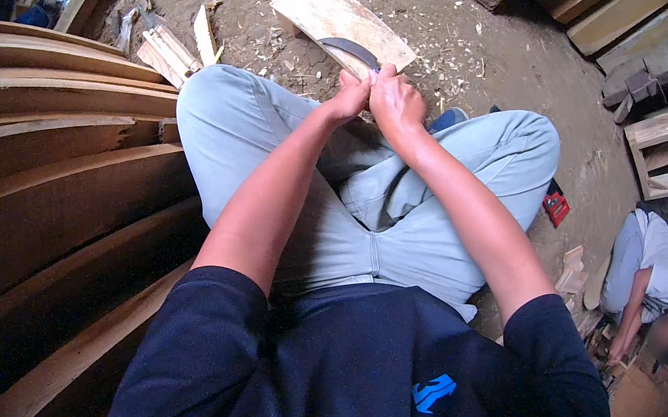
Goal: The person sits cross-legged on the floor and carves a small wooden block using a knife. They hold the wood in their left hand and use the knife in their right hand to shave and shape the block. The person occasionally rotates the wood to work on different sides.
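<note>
Step in hand: shaving the near end of the wooden slab [336,16] with a curved blade [351,49]; this is my judgement from how both hands sit on the tool.
Left hand [350,98]: grip closed around the near end of the blade's handle, beside the other hand.
Right hand [393,100]: grip also clamped on the handle, touching the left hand; the handle itself is hidden, so I cannot tell its shape.
Where the slab is: on the dirt floor [496,64], in front of the knees, its far end tilted away from the person.
Next move calls for: probably a steady pull with both wrists locked, the slab kept from sliding.
Materials: the slab is pale, smooth, slightly rounded; the blade is dark metal, bent like a sickle; wood chips [447,37] lie scattered around it.
Surroundings: long curved planks [42,126] are stacked at the left; a second person [644,270] crouches at the lower right.
</note>
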`<action>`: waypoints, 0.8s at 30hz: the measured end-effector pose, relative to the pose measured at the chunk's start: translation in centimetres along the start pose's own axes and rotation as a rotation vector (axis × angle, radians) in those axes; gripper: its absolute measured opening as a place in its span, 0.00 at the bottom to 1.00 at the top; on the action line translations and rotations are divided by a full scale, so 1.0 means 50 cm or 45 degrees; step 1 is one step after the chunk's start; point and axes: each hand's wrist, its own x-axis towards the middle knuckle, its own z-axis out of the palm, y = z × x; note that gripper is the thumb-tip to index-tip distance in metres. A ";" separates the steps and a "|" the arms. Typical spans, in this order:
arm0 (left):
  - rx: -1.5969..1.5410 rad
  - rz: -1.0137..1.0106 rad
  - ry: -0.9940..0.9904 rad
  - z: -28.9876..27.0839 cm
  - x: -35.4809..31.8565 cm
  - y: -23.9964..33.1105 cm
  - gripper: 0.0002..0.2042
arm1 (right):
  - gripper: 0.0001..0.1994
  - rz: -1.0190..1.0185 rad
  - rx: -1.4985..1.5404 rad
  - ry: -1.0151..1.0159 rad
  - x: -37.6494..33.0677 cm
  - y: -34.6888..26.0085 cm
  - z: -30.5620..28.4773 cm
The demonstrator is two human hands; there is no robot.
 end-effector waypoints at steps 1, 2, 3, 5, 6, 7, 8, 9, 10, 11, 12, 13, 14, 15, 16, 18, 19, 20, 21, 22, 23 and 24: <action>0.008 0.010 -0.019 0.003 0.004 -0.009 0.38 | 0.18 0.009 0.029 0.000 -0.002 -0.002 0.000; 0.016 0.019 -0.044 0.005 0.006 -0.014 0.42 | 0.17 0.044 0.047 -0.038 -0.003 -0.003 -0.002; 0.030 0.031 -0.052 0.001 0.015 -0.034 0.46 | 0.17 0.043 0.061 -0.040 -0.002 -0.010 -0.006; -0.107 0.048 -0.114 -0.007 0.034 -0.058 0.45 | 0.18 0.046 0.086 -0.045 0.001 -0.023 -0.016; -0.123 0.051 -0.110 -0.010 0.038 -0.064 0.45 | 0.17 0.054 0.129 -0.110 0.003 -0.027 -0.022; -0.136 0.058 -0.108 -0.016 0.041 -0.071 0.43 | 0.18 0.070 0.234 -0.197 0.005 -0.028 -0.030; -0.154 0.060 -0.122 -0.015 0.035 -0.059 0.42 | 0.20 0.097 0.335 -0.287 0.009 -0.024 -0.037; -0.172 0.066 -0.144 -0.011 0.028 -0.040 0.40 | 0.22 0.129 0.433 -0.370 0.015 -0.017 -0.051; -0.261 0.078 -0.219 0.013 -0.008 0.031 0.39 | 0.23 0.211 0.454 -0.437 0.019 0.013 -0.062; -0.293 0.108 -0.118 0.002 -0.005 0.025 0.38 | 0.24 0.214 0.514 -0.497 0.029 0.012 -0.101; -0.325 0.133 -0.015 -0.004 -0.005 0.007 0.37 | 0.26 0.208 0.568 -0.572 0.041 0.013 -0.131; -0.284 0.093 -0.023 -0.022 0.003 -0.010 0.38 | 0.30 0.161 0.621 -0.682 0.061 0.015 -0.155; -0.249 0.054 -0.043 -0.029 0.009 -0.027 0.39 | 0.30 0.139 0.647 -0.645 0.076 0.022 -0.167; -0.275 0.001 -0.084 -0.021 0.000 -0.011 0.39 | 0.30 0.147 0.661 -0.616 0.085 0.036 -0.178; -0.298 -0.049 -0.117 -0.019 -0.007 0.006 0.38 | 0.31 0.101 0.667 -0.636 0.100 0.051 -0.191; -0.363 -0.171 -0.173 -0.009 -0.027 0.070 0.37 | 0.29 -0.010 0.653 -0.657 0.140 0.094 -0.163; -0.360 -0.052 -0.171 -0.004 -0.022 0.070 0.36 | 0.27 -0.086 0.638 -0.664 0.156 0.113 -0.142; -0.346 0.057 -0.126 -0.016 -0.011 0.038 0.35 | 0.25 -0.202 0.557 -0.642 0.169 0.101 -0.155; -0.346 0.098 -0.109 -0.020 -0.009 0.024 0.34 | 0.22 -0.299 0.471 -0.620 0.179 0.096 -0.179; -0.347 0.142 -0.090 -0.025 -0.005 0.012 0.34 | 0.20 -0.397 0.386 -0.596 0.187 0.092 -0.190; -0.367 0.123 -0.104 -0.018 -0.006 0.014 0.33 | 0.18 -0.485 0.320 -0.539 0.194 0.103 -0.183; -0.388 0.103 -0.117 -0.013 -0.008 0.015 0.33 | 0.17 -0.575 0.253 -0.482 0.206 0.116 -0.173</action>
